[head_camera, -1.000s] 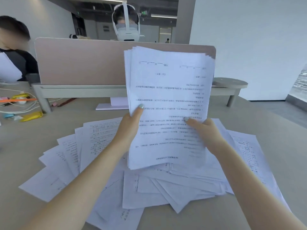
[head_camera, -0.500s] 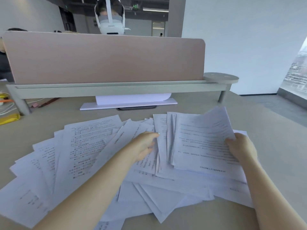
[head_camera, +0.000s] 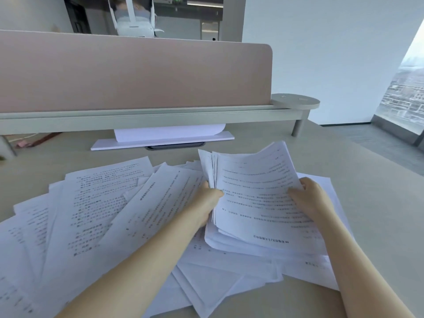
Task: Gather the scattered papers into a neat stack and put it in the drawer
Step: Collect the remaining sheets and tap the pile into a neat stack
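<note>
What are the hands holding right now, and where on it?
A sheaf of papers: left hand grips its left edge, right hand its right edge.

Beige desk (head_camera: 358, 203): loose printed papers (head_camera: 96, 203) spread across it, white stand (head_camera: 160, 140) by rear divider.

Two hands: left hand (head_camera: 206, 203) and right hand (head_camera: 309, 200). One held stack (head_camera: 259, 198). Loose papers (head_camera: 103, 203) overlap too much to count. One divider (head_camera: 137, 74), one tabletop (head_camera: 378, 214).
</note>
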A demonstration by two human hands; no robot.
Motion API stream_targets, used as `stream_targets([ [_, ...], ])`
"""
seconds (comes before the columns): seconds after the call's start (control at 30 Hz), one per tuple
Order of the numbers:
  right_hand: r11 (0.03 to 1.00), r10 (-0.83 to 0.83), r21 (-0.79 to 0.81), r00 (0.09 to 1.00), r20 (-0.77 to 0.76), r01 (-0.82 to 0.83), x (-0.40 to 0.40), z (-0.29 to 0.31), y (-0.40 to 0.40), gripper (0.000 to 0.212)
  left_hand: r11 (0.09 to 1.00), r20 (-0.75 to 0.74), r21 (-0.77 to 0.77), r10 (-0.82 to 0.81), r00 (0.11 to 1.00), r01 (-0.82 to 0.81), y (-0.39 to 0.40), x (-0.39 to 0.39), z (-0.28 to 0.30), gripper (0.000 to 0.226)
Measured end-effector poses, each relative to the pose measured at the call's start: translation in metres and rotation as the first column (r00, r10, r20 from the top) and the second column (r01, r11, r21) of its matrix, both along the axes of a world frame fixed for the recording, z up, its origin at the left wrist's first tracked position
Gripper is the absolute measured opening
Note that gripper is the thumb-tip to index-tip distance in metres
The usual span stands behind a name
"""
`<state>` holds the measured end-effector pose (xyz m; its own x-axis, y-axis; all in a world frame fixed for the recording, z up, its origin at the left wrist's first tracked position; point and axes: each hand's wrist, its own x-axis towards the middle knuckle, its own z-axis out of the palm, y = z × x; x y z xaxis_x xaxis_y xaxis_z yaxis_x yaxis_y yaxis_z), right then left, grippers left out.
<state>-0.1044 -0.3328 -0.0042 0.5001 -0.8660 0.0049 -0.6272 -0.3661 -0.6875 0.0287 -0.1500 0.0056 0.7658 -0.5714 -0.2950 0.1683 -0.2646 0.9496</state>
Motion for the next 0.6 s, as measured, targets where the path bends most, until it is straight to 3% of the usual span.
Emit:
stream_targets([
  [0.13,0.995,0.001,0.103,0.986,0.165,-0.018,0.000,0.001,0.001,0.041,0.992,0.201,-0.124,0.038,0.979,-0.014,0.023,-0.009,0.008,0.039],
  [0.23,0.966,0.017,0.239,0.951,0.308,-0.095,0.004,0.007,0.010,0.054,0.952,0.212,-0.305,0.099,0.972,-0.030,0.051,-0.016,0.016,0.040],
  [0.4,0.744,0.198,0.489,0.849,0.491,-0.456,0.009,0.028,0.036,0.023,0.915,0.185,-0.398,0.152,0.971,-0.067,0.094,-0.026,0.021,0.037],
  [0.5,0.724,0.351,0.409,0.808,0.474,-0.555,0.024,0.039,0.044,0.028,0.939,0.258,-0.343,0.122,0.958,-0.027,0.116,-0.036,0.016,0.035],
  [0.6,0.722,0.544,0.295,0.777,0.319,-0.626,0.048,0.062,0.046,0.024,0.977,0.375,-0.208,0.045,0.926,0.037,0.138,-0.049,0.007,0.030],
])
